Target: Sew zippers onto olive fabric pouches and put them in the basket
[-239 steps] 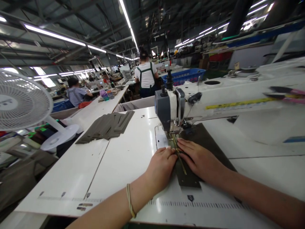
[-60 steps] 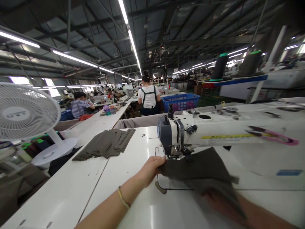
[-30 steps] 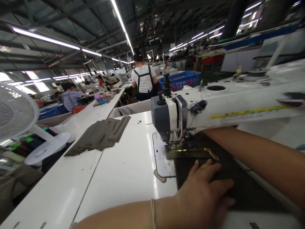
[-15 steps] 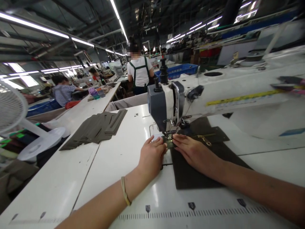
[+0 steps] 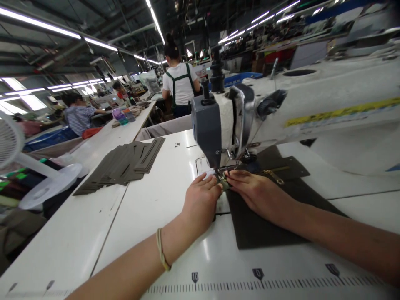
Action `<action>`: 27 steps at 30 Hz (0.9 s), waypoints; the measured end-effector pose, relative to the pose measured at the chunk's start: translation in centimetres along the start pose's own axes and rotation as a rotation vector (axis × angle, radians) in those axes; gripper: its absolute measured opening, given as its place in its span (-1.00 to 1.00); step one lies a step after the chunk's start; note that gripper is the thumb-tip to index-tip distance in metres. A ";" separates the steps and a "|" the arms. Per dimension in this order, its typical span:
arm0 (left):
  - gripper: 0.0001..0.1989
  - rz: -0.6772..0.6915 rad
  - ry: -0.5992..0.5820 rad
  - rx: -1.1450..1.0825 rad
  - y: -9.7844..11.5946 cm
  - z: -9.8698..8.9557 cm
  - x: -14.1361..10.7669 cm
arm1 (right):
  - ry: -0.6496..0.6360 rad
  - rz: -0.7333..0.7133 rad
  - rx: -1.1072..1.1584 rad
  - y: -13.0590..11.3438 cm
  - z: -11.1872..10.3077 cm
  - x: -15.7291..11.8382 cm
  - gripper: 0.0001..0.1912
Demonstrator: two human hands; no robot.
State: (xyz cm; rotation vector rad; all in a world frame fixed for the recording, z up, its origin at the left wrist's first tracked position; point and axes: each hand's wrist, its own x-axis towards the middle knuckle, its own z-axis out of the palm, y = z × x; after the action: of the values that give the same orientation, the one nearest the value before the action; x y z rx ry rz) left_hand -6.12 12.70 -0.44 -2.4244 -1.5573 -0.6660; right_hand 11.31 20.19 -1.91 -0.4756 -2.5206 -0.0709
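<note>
A dark olive-grey fabric panel (image 5: 265,231) lies on the white table under the presser foot of a sewing machine (image 5: 208,129). My right hand (image 5: 261,196) rests palm down on the panel, its fingers stretched out flat toward the needle. On the near left side of the presser foot, my left hand (image 5: 200,200) lies with slightly bent fingers, fingertips touching the work beside the foot. The fingers hide most of the stitching spot. A gold-coloured zipper pull (image 5: 276,178) shows on the panel's strip, beyond my right hand.
A fanned stack of cut grey pieces (image 5: 121,164) lies to the left on the table. A white fan (image 5: 53,185) stands at the left edge. A printed ruler (image 5: 231,286) runs along the front. Co-workers sit and stand beyond; one person (image 5: 179,85) has their back turned.
The view has shifted slightly, so the machine appears larger and farther right. Both hands stay by the presser foot, and the panel appears slightly farther right with the view.
</note>
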 end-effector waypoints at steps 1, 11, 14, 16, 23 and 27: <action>-0.89 0.002 -0.007 0.005 0.0 0.0 0.1 | 0.008 -0.006 0.004 0.1 0.0 0.1 -0.70; -0.91 0.015 0.036 -0.012 -0.8 0.4 0.6 | 0.002 0.051 0.060 0.1 0.1 0.6 -0.75; -0.89 0.001 0.021 -0.020 -0.9 0.5 0.6 | -0.016 0.075 0.075 0.2 0.2 0.6 -0.74; -0.87 -0.007 0.016 -0.023 -0.9 0.5 0.7 | -0.026 0.088 0.076 0.4 0.2 0.7 -0.73; -0.88 -0.006 0.050 -0.024 -1.3 0.7 0.8 | -0.065 0.081 0.072 0.7 0.2 0.9 -0.74; -0.87 0.001 0.056 -0.036 -1.3 0.6 0.9 | -0.087 0.077 0.063 0.8 0.3 0.9 -0.72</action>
State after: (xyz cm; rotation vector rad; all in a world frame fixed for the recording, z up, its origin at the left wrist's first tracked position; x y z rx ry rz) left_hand -6.81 14.22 -0.69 -2.4100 -1.5355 -0.7612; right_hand 10.70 21.26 -1.72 -0.5602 -2.5777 0.0594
